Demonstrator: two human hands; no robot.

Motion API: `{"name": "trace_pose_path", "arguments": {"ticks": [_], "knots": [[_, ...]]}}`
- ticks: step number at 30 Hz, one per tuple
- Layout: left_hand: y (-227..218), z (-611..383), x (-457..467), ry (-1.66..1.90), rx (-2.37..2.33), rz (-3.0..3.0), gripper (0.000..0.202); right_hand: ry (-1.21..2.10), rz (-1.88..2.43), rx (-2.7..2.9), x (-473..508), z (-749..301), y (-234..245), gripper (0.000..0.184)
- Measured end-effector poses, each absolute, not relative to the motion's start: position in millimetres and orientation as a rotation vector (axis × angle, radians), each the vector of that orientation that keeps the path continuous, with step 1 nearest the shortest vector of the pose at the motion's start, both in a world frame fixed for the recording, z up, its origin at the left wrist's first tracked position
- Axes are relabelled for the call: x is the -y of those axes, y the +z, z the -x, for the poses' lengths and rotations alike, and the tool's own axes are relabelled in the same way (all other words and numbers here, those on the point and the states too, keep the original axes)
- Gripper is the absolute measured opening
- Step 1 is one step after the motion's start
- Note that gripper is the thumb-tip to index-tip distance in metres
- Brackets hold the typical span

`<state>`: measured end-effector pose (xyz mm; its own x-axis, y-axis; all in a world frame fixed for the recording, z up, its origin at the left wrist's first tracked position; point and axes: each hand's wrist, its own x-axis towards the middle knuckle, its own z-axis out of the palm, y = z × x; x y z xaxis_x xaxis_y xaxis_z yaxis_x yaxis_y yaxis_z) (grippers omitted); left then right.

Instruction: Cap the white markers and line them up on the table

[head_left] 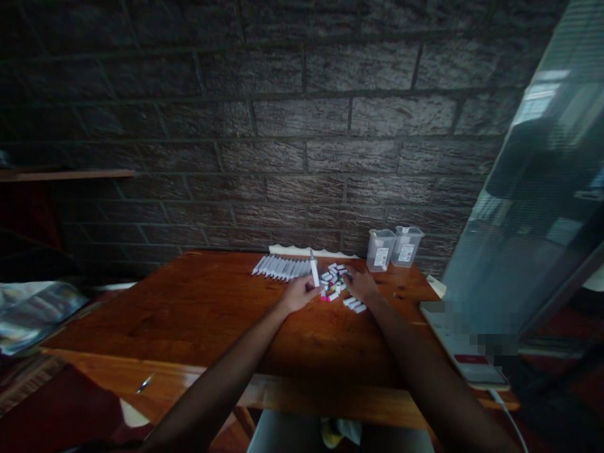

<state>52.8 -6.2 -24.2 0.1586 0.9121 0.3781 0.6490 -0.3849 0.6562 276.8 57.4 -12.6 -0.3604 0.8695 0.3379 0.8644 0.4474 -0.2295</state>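
My left hand point(301, 294) is closed around a white marker point(314, 272), which points up with its grey tip bare. To the right lies a loose pile of white marker caps point(334, 277) with coloured ends, pink, green and dark ones among them. My right hand point(362, 285) reaches into the right side of this pile, fingers bent and apart at the caps. Just below it, a few white caps point(355, 304) lie side by side. A row of uncapped white markers point(282, 267) rests on the table left of the held marker.
Two clear plastic containers point(381, 250) with labels stand at the back right by the brick wall point(330, 189). A laptop-like device point(460, 343) with a white cable point(507, 412) lies at the right edge. A pen point(144, 384) is on the lower left ledge of the wooden table point(189, 314).
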Motion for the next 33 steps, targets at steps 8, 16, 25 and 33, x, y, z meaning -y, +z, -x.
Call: {"name": "trace_pose_path", "arguments": {"ticks": [8,16,25,33], "knots": [[-25,-52,6,1.067,-1.485,-2.118,0.034,0.139,1.317,2.264,-58,-292,-14,0.043],[-25,-51,6,1.050,-1.494,-2.135,0.034,0.122,1.327,2.282,-59,-296,-19,0.036],[-25,-51,6,1.045,-1.479,-2.133,0.035,-0.028,1.077,2.418,-71,-283,-28,0.040],[-28,-51,4,1.050,-1.474,-2.109,0.034,-0.053,1.202,2.446,-70,-287,-24,0.039]]}}
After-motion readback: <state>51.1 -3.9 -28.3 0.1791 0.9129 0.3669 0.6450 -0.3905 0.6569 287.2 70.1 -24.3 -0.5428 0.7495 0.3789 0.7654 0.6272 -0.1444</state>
